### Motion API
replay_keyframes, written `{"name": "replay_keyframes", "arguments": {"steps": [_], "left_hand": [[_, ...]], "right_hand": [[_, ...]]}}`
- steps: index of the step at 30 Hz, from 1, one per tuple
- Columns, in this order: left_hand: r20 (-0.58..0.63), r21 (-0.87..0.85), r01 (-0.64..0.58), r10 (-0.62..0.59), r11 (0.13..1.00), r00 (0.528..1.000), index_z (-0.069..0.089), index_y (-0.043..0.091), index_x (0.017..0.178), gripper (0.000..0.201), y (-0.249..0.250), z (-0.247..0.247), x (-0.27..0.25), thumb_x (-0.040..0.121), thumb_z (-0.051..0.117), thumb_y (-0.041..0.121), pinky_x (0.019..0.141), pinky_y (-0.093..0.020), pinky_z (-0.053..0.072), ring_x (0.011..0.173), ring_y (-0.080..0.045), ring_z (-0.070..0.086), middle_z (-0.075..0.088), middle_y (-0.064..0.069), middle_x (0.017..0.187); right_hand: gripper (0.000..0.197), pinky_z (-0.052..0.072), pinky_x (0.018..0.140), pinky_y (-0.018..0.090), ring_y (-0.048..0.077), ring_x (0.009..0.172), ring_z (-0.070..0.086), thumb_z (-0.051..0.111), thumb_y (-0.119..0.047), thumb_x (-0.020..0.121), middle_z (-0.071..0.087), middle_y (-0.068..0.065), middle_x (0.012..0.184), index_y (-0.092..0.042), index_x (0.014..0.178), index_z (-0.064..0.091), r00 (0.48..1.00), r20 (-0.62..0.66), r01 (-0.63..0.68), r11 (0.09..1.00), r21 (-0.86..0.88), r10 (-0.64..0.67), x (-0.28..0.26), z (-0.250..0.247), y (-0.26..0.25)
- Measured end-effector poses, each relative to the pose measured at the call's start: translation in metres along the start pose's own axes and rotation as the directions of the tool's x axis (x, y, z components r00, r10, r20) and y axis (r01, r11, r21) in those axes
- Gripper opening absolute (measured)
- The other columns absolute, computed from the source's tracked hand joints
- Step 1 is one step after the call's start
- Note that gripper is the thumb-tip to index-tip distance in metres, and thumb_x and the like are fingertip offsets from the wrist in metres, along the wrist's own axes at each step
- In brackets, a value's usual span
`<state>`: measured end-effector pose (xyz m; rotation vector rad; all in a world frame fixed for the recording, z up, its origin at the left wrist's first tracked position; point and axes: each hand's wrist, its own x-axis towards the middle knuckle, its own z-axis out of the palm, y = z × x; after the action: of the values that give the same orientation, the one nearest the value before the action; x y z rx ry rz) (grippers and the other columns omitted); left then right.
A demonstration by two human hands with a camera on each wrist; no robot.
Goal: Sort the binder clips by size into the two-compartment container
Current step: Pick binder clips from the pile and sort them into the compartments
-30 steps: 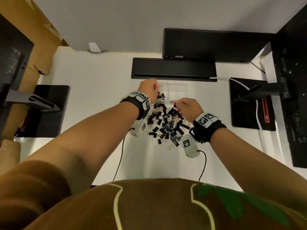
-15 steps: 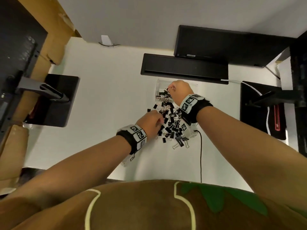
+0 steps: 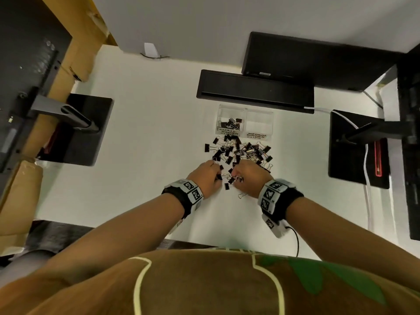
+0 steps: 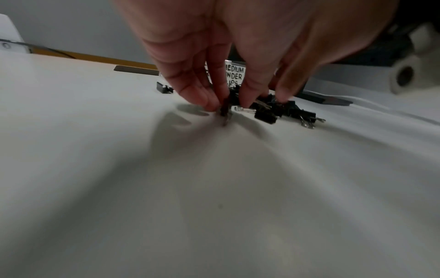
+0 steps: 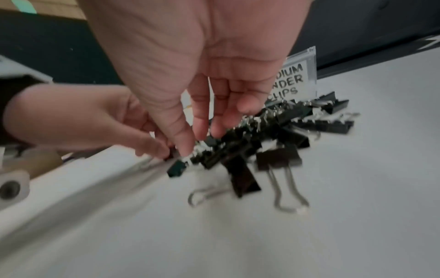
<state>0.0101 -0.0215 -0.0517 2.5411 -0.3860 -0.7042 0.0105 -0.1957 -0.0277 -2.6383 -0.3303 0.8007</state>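
1. We find both hands at the near edge of a pile of binder clips (image 3: 238, 153), which lies loose on the white surface (image 3: 147, 144) just in front of the container (image 3: 245, 110).
2. The left hand (image 3: 208, 176) reaches down to the surface. In the left wrist view its fingers (image 4: 204, 97) and thumb close in a pinch on a small black clip (image 4: 225, 111) that stands on edge, touching the surface.
3. The right hand (image 3: 248, 176) hangs over the pile just beside the left hand. In the right wrist view its fingers (image 5: 202, 120) are loosely bent, tips down among the small clips; motion blur prevents us from telling whether they have hold of one.
4. The container is clear and has two compartments side by side. The left compartment (image 3: 230, 121), labelled for small binder clips, holds a handful of black clips. The right compartment (image 3: 258, 123) bears the label "MEDIUM BINDER CLIPS"; we see no clips through its wall.
5. The pile mixes two sizes. Larger clips with long wire handles (image 5: 278, 159) lie at its near right side in the right wrist view; a single clip (image 3: 207, 147) sits slightly apart at the left of the pile.
6. Each wrist carries a black band with printed square markers (image 3: 271, 193).
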Motion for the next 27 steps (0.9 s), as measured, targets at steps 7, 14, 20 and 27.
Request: {"name": "replay_keyframes", "arguments": {"steps": [7,14,20,27], "left_hand": [[-0.057,-0.232,0.091,-0.107,0.968,0.993,0.062,0.010,0.101,0.017,-0.007,-0.007,-0.007,0.085,0.061,0.015,0.082,-0.026,0.046,0.088,-0.018,0.056,0.056,-0.004,0.097],[-0.103,-0.434,0.182,-0.249,0.882,0.963,0.055,0.014,0.084,0.020,-0.017,-0.015,-0.011,0.075,0.072,0.009,0.059,-0.010,0.043,0.069,-0.013,0.055,0.061,-0.002,0.082],[-0.103,-0.560,0.218,-0.328,0.799,0.939,0.055,0.019,0.073,0.023,-0.024,-0.018,-0.010,0.072,0.070,0.002,0.061,-0.016,0.041,0.063,-0.008,0.049,0.053,0.009,0.068],[-0.010,-0.596,0.264,-0.336,0.758,0.942,0.065,0.024,0.067,0.035,-0.023,-0.024,-0.013,0.086,0.043,0.004,0.059,-0.024,0.037,0.060,-0.014,0.045,0.054,0.003,0.065]], "right_hand": [[0.037,0.041,0.094,0.032,0.023,0.122,0.043,0.050,-0.008,0.088,0.050,0.007,0.126,-0.012,0.125,0.050,1.000,-0.012,-0.016,1.000,0.006,0.016,-0.005,0.024,0.003],[0.040,0.043,0.094,0.034,0.024,0.117,0.046,0.054,-0.009,0.084,0.051,0.008,0.123,-0.013,0.124,0.051,0.993,-0.095,-0.060,0.993,0.098,0.070,-0.009,0.017,0.013],[0.035,0.041,0.093,0.031,0.022,0.119,0.043,0.050,-0.005,0.086,0.049,0.007,0.123,-0.010,0.120,0.054,0.993,-0.120,0.021,0.995,0.099,-0.009,-0.008,0.016,0.003],[0.027,0.048,0.091,0.039,0.028,0.117,0.046,0.044,-0.013,0.095,0.049,0.014,0.120,-0.001,0.118,0.054,1.000,-0.020,-0.018,0.998,-0.063,0.016,0.008,0.030,-0.021]]}}
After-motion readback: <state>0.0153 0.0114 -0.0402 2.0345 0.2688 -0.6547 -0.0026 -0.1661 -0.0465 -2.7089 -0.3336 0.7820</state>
